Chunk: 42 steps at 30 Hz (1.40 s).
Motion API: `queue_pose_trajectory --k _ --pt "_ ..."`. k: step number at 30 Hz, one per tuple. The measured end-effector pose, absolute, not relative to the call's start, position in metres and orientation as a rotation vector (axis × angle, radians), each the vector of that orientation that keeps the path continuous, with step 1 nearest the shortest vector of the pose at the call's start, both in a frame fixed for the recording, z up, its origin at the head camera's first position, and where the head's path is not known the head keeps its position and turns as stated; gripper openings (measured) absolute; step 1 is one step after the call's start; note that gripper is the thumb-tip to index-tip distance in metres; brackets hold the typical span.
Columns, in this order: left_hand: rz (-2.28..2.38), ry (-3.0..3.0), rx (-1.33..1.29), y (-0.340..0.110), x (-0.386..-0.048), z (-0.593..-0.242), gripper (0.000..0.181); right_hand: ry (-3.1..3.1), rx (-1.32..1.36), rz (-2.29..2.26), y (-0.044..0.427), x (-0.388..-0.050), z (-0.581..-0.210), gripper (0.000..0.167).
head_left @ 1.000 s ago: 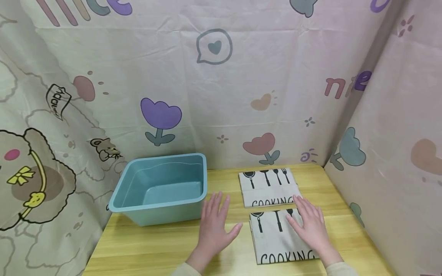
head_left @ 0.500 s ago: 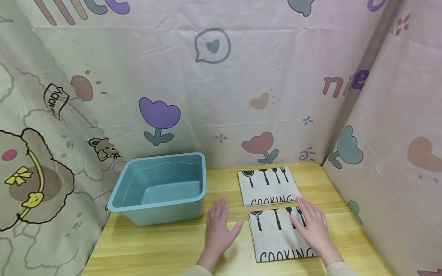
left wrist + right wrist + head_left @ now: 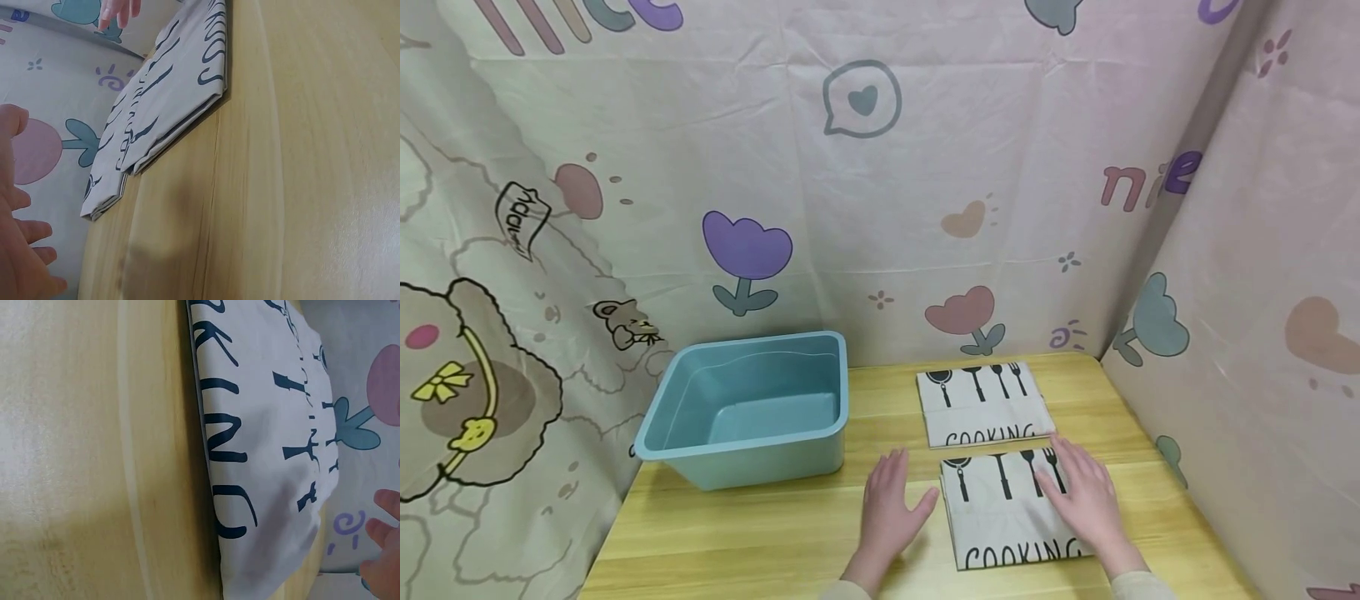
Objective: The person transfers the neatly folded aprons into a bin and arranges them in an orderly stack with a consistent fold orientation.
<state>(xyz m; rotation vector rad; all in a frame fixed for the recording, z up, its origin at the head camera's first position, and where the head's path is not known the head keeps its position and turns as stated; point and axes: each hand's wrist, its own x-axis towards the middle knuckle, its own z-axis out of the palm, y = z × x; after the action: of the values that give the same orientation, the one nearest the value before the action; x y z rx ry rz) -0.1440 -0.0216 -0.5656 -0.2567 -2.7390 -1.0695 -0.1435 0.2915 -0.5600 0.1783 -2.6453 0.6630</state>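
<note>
Two folded white cloths with black utensil prints lie on the wooden table, the near cloth just in front of the far cloth. My right hand, fingers spread, hovers over the near cloth's right side; its shadow falls on the near cloth in the right wrist view. To the left of that cloth, my left hand is held above the table with fingers extended and thumb apart. The left wrist view shows the left hand away from the near cloth. Neither hand holds anything.
A blue-green plastic basin stands at the table's left rear, its visible inside bare. Printed curtains hang behind the table and along both sides.
My left hand has moved right and slightly toward me, away from the basin and closer to the near cloth. My right hand has shifted only slightly right. The cloths stay in place.
</note>
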Motion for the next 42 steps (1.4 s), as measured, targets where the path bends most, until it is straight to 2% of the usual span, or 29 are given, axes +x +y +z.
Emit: queue_pose_trajectory --k 13,23,33,42 --pt "-1.271 -2.746 -0.194 0.006 -0.143 -0.573 0.077 -2.705 0.111 0.642 0.301 -0.146 -0.564 0.066" --pt "-1.321 -2.726 -0.17 0.019 -0.138 -0.576 0.071 -2.726 0.085 0.702 0.314 -0.147 -0.568 0.073" --pt "-1.349 -2.761 -0.144 0.031 -0.136 -0.581 0.074 -2.772 0.035 0.755 0.324 -0.149 -0.571 0.076" --pt "-1.599 -2.747 -0.005 0.035 -0.134 -0.573 0.078 -2.914 -0.049 0.908 0.337 -0.155 -0.565 0.082"
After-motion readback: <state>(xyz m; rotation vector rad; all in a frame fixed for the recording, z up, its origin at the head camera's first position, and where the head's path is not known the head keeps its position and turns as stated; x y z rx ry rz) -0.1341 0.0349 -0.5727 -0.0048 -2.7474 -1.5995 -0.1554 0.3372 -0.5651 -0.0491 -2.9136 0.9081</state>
